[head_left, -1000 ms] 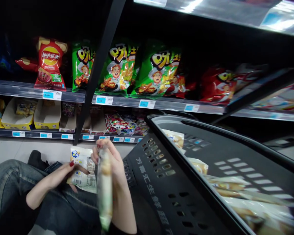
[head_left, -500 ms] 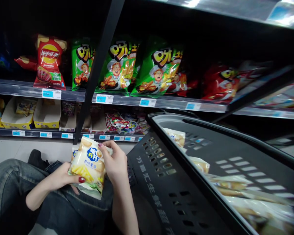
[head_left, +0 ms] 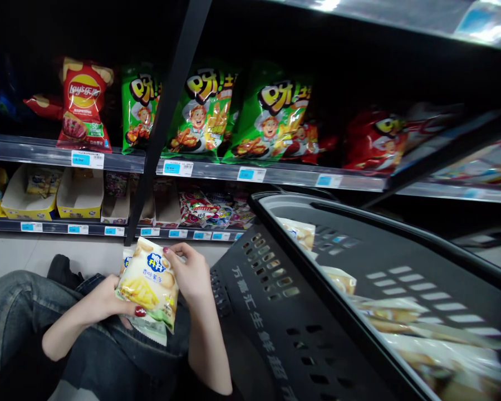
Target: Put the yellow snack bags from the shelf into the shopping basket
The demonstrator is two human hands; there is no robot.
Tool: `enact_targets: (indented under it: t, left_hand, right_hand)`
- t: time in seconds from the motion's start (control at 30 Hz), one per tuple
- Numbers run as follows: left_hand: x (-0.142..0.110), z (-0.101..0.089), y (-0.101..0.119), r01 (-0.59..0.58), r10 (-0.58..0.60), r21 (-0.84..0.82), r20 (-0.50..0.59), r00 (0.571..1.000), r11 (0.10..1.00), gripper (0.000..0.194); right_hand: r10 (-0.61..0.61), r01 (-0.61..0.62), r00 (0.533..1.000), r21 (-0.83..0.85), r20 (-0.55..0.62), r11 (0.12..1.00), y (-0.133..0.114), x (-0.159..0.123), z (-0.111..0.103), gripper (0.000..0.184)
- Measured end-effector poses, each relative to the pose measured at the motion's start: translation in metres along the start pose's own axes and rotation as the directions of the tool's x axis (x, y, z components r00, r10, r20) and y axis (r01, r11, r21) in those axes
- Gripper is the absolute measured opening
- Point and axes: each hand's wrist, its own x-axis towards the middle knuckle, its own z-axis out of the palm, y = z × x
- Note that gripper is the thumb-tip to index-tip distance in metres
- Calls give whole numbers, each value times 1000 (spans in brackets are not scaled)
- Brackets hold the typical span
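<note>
My left hand [head_left: 112,303] is closed on the lower left of a cream snack bag [head_left: 150,275] with potato fries printed on its front. At least one more bag of the same look lies behind it, its edge showing at the left and below. My right hand [head_left: 192,273] pinches the front bag's upper right side between thumb and fingers. Both hands hold the bags above my jeans [head_left: 29,312]. Just right of my right hand stands a dark grey shopping basket [head_left: 267,312], with several pale snack bags [head_left: 451,356] inside.
Green snack bags [head_left: 271,117] and a red Lay's bag [head_left: 83,106] stand on the middle shelf [head_left: 217,170]. Small open cartons [head_left: 80,195] and loose packets [head_left: 200,209] fill the bottom shelf. A dark upright post [head_left: 167,106] divides the shelving.
The front bag has tipped slightly and shifted a little against the bag behind it. My right hand has moved slightly left with it. Basket and shelves look the same.
</note>
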Motion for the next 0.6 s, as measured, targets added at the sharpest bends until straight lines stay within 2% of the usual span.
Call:
enact_targets:
  t: [0.2,0.37,0.47,0.6]
  left_hand:
    - [-1,0,-1,-2,2,-34,1,1000,999,36]
    - [0,-2,-1,5,-5,-6,-7,1000,1000,35]
    - [3,-6,-2,-3,3,12,-24,1000,1000,36]
    - [7,-9,-4,-10,10,3,-128,992,1000,34]
  right_hand:
    - [-1,0,999,18,43,1000,12,5,4,18]
    - [-24,23,1000,53,14,998,7,3,4,20]
    - [-73,74,997,186,-11,980,-2,-1,2,20]
    - [-190,162,982,432,22,887,-13,-9,-6,16]
